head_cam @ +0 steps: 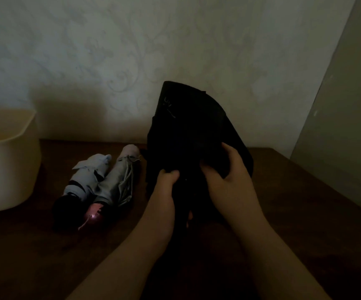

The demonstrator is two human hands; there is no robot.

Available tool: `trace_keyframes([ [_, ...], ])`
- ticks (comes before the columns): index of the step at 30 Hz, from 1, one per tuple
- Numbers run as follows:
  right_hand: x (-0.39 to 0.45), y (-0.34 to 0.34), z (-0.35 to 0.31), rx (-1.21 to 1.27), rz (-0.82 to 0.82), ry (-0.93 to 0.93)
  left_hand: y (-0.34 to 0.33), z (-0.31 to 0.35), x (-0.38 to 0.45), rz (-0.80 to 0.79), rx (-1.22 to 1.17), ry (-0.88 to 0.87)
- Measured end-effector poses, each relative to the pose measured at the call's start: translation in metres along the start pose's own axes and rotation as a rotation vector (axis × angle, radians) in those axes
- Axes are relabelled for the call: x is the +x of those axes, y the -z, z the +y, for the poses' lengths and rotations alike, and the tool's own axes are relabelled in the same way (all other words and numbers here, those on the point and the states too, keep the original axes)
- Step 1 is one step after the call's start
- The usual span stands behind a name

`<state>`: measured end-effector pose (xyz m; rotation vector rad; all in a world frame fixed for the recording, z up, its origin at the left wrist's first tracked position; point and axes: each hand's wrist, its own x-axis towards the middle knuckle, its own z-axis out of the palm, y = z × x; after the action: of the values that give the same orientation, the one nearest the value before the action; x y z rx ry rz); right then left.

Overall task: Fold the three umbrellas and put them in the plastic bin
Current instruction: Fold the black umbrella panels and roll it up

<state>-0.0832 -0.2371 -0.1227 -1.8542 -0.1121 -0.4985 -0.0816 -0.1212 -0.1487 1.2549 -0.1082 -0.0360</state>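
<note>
A black umbrella (188, 131) stands upright over the table's middle, its loose canopy fanning up and to the right. My left hand (164, 187) grips its lower canopy from the left. My right hand (227, 169) holds a fold of the black fabric from the right, fingers curled into it. The umbrella's handle below my hands is lost in shadow. Two folded umbrellas lie side by side on the table to the left: a pale blue one (86, 178) with a black handle and a grey one (119, 180) with a pinkish handle. The cream plastic bin (11, 165) stands at the far left.
The dark wooden table (305, 213) meets a patterned wall (132, 50) at the back. A pale panel (343, 105), perhaps a door, rises at the right edge. The scene is dim.
</note>
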Motion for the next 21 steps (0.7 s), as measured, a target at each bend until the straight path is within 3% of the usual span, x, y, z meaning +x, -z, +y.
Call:
trace_keyframes([
  [3, 0.001, -0.004, 0.002, 0.184, 0.002, -0.086, 0.000, -0.002, 0.001, 0.045, 0.169, -0.096],
  [7, 0.009, -0.003, 0.005, 0.888, -0.009, -0.347, 0.007, -0.003, 0.003, 0.100, 0.219, -0.138],
  [10, 0.014, 0.009, 0.009, 1.134, -0.040, -0.446, 0.010, -0.001, 0.006, 0.111, 0.210, -0.109],
  [12, 0.017, 0.011, 0.014, 1.070, 0.007, -0.504, 0.012, 0.000, 0.008, 0.115, 0.162, -0.076],
  [14, 0.018, 0.010, 0.017, 0.803, 0.019, -0.488, 0.012, 0.003, 0.008, 0.088, 0.089, -0.031],
  [21, 0.002, -0.016, 0.016, 0.271, -0.116, -0.173, 0.005, 0.007, 0.005, 0.080, -0.137, 0.013],
])
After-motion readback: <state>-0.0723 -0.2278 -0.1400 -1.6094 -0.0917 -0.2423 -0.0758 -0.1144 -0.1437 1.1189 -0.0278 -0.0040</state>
